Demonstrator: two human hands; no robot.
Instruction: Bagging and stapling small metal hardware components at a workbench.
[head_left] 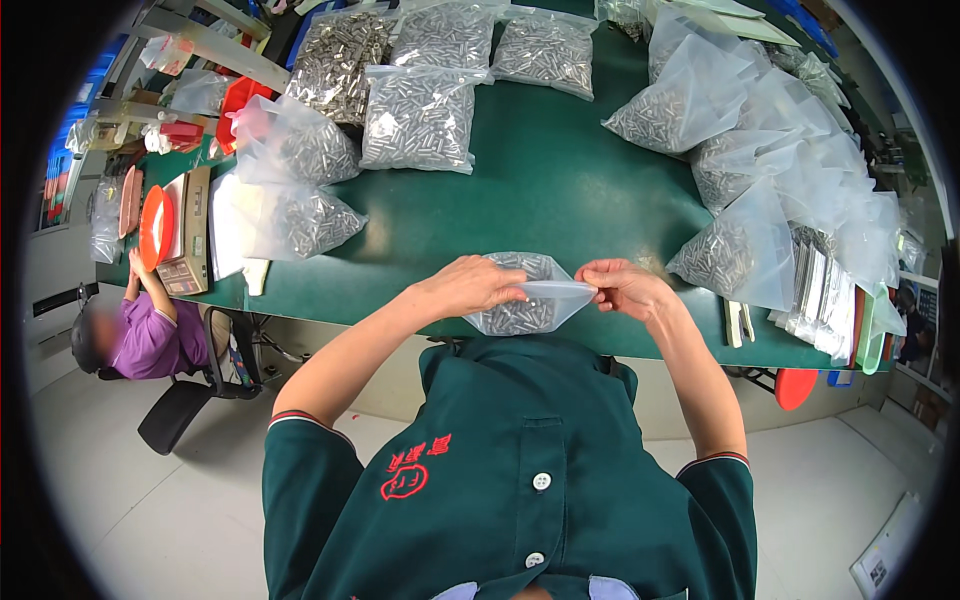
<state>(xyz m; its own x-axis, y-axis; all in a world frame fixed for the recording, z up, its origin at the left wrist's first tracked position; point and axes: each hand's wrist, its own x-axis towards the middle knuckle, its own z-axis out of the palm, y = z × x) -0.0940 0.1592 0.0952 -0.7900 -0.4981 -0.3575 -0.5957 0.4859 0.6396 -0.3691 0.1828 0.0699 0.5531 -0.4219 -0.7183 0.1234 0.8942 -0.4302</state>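
Two hands meet at the near edge of the green table (560, 190), and both are pinching the same clear plastic bag (520, 300) of small metal parts. From the left: the left hand (472, 285) comes in with fingers curled down over the bag's top strip, thumb tucked underneath, a firm pinch rather than a fist. The bag sits right between the hands, its filled belly resting on the table's front edge just ahead of the person's dark green shirt (510, 480). Then the right hand (622, 287), fingertips closed on the bag's right corner, wrist lifted slightly, the top edge of the bag drawn taut between the two grips. Open green surface stretches straight ahead of the hands, a wide bare patch in the middle. Filled bags (420, 115) crowd the far left and back, and a tall heap of more bags (770, 170) banks up along the right side, close beside the right forearm. At far left, a seated person in purple (150, 335) works at the table's end.
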